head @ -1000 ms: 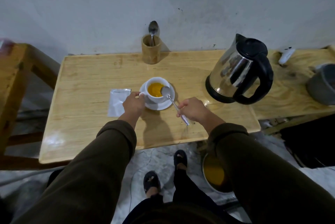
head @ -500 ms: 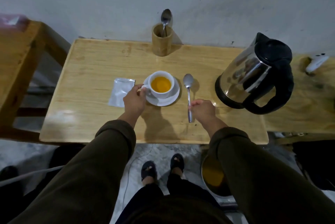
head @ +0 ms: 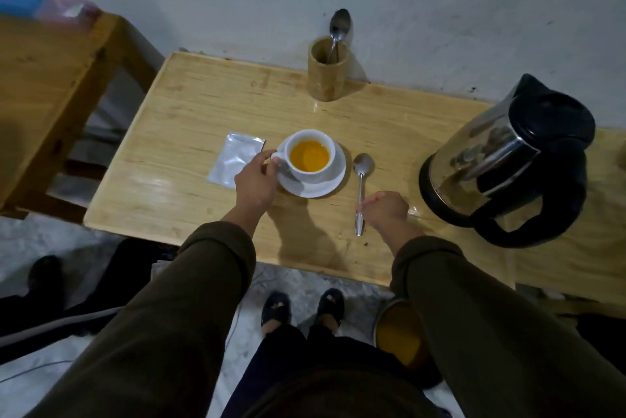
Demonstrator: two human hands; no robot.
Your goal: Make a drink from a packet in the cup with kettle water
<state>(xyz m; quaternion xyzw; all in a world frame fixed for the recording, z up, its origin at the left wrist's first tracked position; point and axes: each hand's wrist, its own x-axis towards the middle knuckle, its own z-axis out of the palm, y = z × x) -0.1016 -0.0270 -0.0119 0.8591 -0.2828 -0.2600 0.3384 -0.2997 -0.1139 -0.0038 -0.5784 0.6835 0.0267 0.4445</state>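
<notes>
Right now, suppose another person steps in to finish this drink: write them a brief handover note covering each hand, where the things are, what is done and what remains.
Left hand: fingers at the handle of the cup, which sits on its saucer.
Right hand: closed on the handle end of the spoon, which lies flat on the table right of the saucer.
Packet: flat on the table left of the cup.
Kettle: upright at the right, lid shut.
Done: the cup holds orange drink and the spoon is out of it.
Left: let go of the spoon; the drink looks ready to serve.
</notes>
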